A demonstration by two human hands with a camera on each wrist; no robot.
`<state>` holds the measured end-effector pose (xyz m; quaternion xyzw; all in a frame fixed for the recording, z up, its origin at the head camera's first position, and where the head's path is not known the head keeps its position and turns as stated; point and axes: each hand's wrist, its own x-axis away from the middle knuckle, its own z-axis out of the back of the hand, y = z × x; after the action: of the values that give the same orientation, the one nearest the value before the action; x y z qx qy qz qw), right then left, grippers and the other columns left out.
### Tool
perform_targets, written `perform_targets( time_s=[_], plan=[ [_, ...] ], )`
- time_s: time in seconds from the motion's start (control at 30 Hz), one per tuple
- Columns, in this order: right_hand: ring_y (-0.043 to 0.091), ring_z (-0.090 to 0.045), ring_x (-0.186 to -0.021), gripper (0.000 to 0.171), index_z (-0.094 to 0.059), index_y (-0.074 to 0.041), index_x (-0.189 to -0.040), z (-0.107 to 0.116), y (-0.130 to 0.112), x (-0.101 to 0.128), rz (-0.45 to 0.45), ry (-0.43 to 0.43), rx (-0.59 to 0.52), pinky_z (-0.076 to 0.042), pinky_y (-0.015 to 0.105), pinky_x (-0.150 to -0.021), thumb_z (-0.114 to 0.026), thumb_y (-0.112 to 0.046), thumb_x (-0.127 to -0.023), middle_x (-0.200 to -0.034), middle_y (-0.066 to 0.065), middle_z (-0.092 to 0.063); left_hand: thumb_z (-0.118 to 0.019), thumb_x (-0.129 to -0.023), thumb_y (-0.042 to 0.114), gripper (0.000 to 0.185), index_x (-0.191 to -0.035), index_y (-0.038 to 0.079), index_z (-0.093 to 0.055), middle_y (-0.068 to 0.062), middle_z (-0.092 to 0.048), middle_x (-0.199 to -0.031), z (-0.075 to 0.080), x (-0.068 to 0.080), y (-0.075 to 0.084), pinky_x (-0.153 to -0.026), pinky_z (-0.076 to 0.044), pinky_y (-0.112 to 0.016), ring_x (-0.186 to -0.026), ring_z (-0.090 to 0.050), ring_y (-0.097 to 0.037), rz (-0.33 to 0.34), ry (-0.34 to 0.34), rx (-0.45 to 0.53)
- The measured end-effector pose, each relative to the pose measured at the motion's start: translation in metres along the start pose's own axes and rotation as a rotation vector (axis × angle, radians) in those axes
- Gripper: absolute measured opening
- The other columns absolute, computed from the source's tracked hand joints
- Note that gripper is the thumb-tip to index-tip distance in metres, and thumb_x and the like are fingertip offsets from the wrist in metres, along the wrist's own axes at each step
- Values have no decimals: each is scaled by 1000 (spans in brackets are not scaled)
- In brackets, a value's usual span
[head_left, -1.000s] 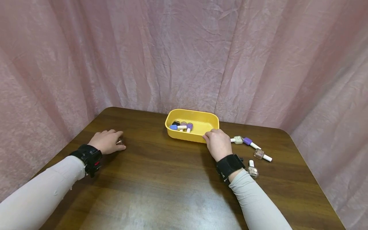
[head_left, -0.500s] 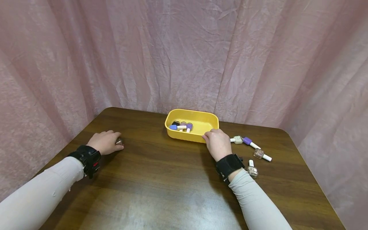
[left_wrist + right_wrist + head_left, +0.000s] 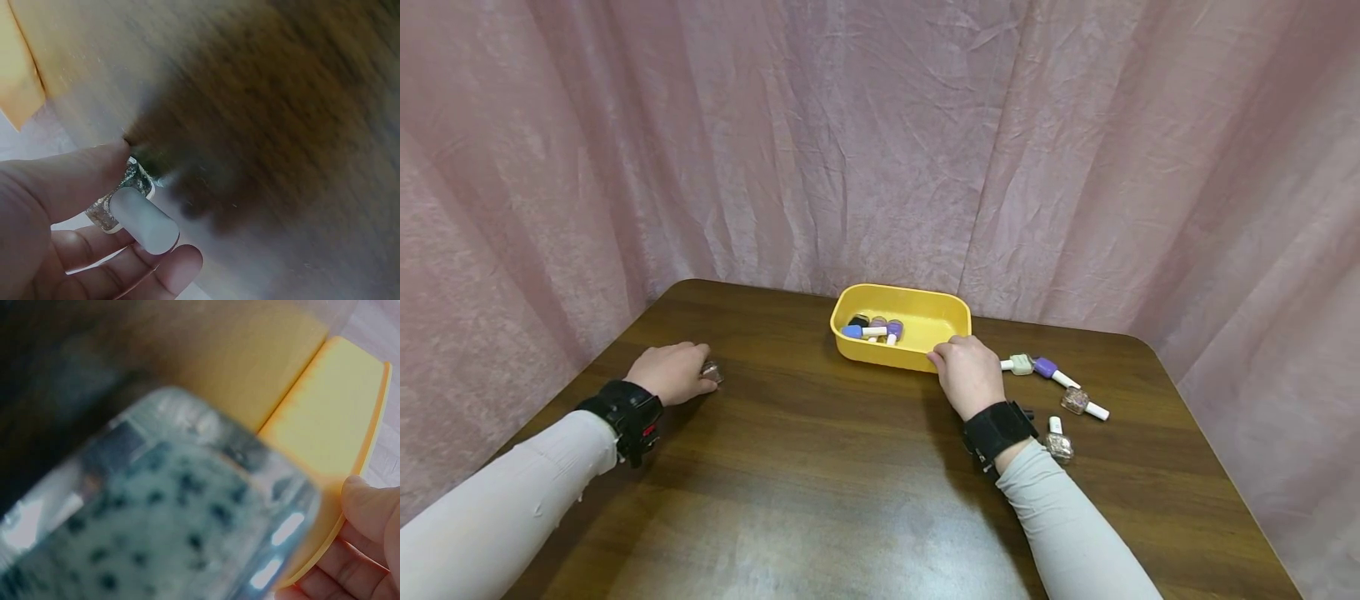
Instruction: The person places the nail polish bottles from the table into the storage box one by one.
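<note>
One bottle is pinched in the grip of the left hand. The right hand has its grip clamped on the bin rim.

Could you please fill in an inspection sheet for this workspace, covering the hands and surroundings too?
Surface: brown table, wood-grained, with glare toward the near side.
Job's things: yellow tray with small bottles gathered at its left end; to its right, pale green bottle, purple bottle, pinkish glitter bottle and clear glitter bottle, all lying down; a speckled bottle, blurred in the right wrist view, may be one of these.
Clutter: nothing seen beyond the bottles.
Left hand: pinches a white-capped glittery bottle; whether lifted, unclear.
Right hand: grips the tray's near right rim.
Cables: nothing seen.
Surroundings: pink curtain behind and on both sides.
</note>
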<state>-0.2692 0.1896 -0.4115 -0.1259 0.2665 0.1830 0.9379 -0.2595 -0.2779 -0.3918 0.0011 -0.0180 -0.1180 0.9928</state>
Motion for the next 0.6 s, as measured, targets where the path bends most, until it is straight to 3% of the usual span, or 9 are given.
perform_targets(
  time_s=[0.3, 0.6],
  plan=[
    [33, -71, -87, 14, -86, -8, -96, -1, 1, 0, 4, 7, 0, -59, 49, -73, -81, -20, -102, -86, 7, -75, -86, -96, 25, 32, -102, 1, -67, -4, -67, -84, 0, 1, 2, -70, -56, -52, -76, -66, -25, -5, -6, 14],
    [32, -71, -88, 15, -86, -8, -98, 1, -1, -1, -4, -13, -1, -59, 49, -74, -81, -20, -103, -89, 7, -77, -86, -96, 24, 30, -99, 2, -66, -2, -66, -80, -1, 1, 3, -68, -55, -52, -73, -65, -24, -25, 10, 0]
  ],
)
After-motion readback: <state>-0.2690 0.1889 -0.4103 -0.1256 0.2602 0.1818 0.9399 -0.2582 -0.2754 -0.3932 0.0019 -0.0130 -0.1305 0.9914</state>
